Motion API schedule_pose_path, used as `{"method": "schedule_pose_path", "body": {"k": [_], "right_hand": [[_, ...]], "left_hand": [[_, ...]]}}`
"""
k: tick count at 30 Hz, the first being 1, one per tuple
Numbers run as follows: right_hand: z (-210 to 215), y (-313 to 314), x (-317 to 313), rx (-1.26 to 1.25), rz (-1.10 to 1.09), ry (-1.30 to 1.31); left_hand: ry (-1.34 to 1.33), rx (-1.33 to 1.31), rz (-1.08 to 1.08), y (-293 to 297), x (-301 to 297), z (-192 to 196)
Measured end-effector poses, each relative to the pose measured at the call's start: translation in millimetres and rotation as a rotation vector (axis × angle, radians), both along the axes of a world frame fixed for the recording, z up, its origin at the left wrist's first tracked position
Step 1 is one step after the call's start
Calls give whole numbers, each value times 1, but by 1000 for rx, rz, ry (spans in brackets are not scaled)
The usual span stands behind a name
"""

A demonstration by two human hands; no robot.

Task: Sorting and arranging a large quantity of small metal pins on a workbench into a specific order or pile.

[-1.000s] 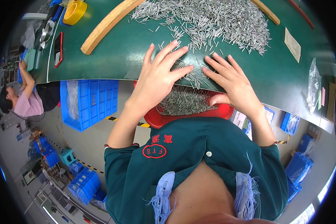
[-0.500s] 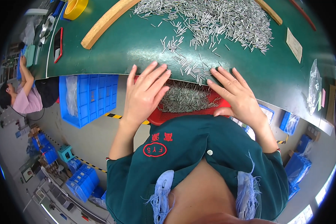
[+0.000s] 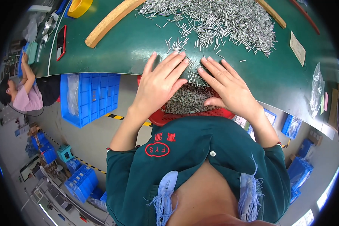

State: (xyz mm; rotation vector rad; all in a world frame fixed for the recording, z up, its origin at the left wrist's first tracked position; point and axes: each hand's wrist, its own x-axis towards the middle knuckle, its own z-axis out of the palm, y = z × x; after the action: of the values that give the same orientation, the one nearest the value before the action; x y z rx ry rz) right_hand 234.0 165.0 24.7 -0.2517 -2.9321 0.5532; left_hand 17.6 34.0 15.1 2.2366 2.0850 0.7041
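A broad heap of small silver metal pins [image 3: 222,22] lies on the green tabletop [image 3: 113,60], trailing toward its near edge. My left hand [image 3: 160,81] rests at the left of that trail, fingers stretched out on the table. My right hand [image 3: 228,84] lies opposite, fingers spread, its fingertips at the right side of the loose pins. Between the two hands a narrow strip of pins runs to the edge. Just below the edge sits a red basket [image 3: 229,113] holding many more pins, partly covered by my hands. Neither hand grips anything.
Wooden bars [image 3: 113,22] flank the heap. A red-edged phone [image 3: 61,43] and yellow tape roll [image 3: 79,7] lie at left; a paper card [image 3: 297,49] and plastic bag [image 3: 316,90] at right. Blue crates [image 3: 90,98] stand below the table. Another person [image 3: 26,90] sits at far left.
Both hands have come closer together and slightly farther onto the table. The pin trail between them is narrower, and a lone pin now lies right of my right fingertips.
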Motion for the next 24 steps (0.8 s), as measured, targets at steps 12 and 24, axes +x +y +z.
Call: {"method": "schedule_pose_path", "body": {"k": [12, 24], "right_hand": [[-3, 1, -16, 2, 32, 44], [3, 16, 8, -70, -40, 95]], "left_hand": [[26, -79, -78, 4, -6, -6], [-31, 42, -65, -4, -1, 2]]}}
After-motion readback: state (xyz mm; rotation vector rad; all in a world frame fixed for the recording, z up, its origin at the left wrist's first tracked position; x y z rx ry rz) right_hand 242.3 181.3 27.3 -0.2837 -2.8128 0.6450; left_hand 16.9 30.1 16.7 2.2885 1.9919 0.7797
